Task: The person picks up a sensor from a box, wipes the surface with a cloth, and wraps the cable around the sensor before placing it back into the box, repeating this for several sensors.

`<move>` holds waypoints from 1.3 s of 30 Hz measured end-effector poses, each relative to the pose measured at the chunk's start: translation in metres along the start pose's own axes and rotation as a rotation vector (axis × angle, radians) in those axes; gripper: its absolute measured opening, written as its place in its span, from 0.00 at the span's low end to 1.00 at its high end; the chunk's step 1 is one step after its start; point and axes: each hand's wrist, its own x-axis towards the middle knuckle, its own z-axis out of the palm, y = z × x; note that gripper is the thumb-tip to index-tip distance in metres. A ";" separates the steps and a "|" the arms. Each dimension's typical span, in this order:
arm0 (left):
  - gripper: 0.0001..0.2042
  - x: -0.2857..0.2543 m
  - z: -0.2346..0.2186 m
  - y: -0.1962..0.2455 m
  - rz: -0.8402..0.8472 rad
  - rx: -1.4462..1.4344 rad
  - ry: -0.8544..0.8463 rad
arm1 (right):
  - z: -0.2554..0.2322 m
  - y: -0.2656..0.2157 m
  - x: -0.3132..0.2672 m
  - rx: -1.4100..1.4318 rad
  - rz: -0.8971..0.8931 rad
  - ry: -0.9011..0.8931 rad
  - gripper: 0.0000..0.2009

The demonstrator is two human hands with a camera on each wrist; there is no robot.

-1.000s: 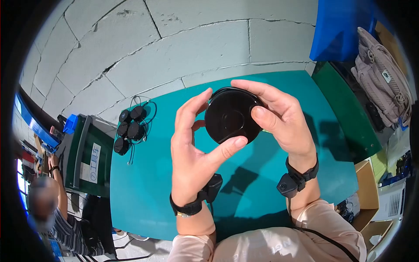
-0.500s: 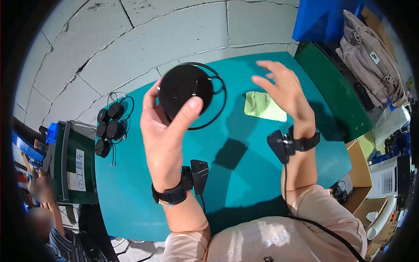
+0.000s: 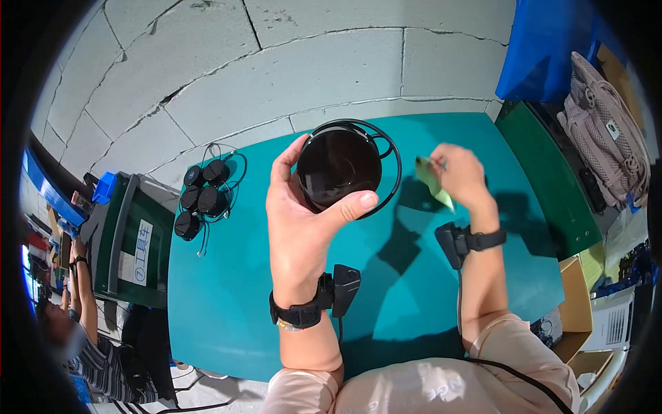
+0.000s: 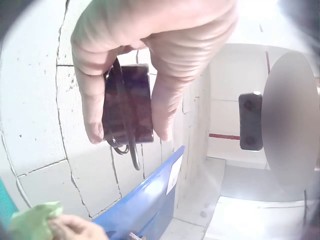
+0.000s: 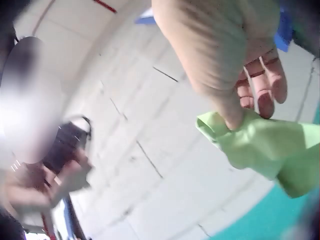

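My left hand (image 3: pixel 298 217) grips a round black device (image 3: pixel 339 165) above the table, thumb over its lower edge and fingers around its far left side. The device's top is glossy, and a black cable loops around its rim, standing out to the right. In the left wrist view the thick side of the device (image 4: pixel 141 102) shows between fingers and thumb. To the right, my right hand (image 3: pixel 462 178) pinches a light green cloth (image 3: pixel 434 185) by one end. The cloth (image 5: pixel 265 145) hangs creased from thumb and fingers in the right wrist view.
Several smaller round black devices (image 3: pixel 211 200) with cables lie at the left of the green table (image 3: pixel 276 345). A block wall (image 3: pixel 331 69) stands behind. A green cart (image 3: pixel 131 255) is at the left, a green panel (image 3: pixel 552 172) at the right. Another person (image 3: pixel 103 366) is far left.
Both hands held the device earlier. My right hand has let go, moved right and picked the green cloth off the table. My left hand swung left with the device, then came back toward the middle.
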 end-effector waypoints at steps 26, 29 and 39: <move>0.37 -0.013 0.025 -0.001 0.126 0.223 -0.146 | -0.050 -0.106 -0.045 1.372 -0.162 0.302 0.04; 0.37 -0.012 0.023 0.000 0.105 0.179 -0.114 | -0.053 -0.115 -0.049 1.121 -0.406 0.255 0.06; 0.36 -0.020 0.037 -0.007 0.153 0.259 -0.137 | -0.054 -0.115 -0.050 0.916 -0.291 0.483 0.05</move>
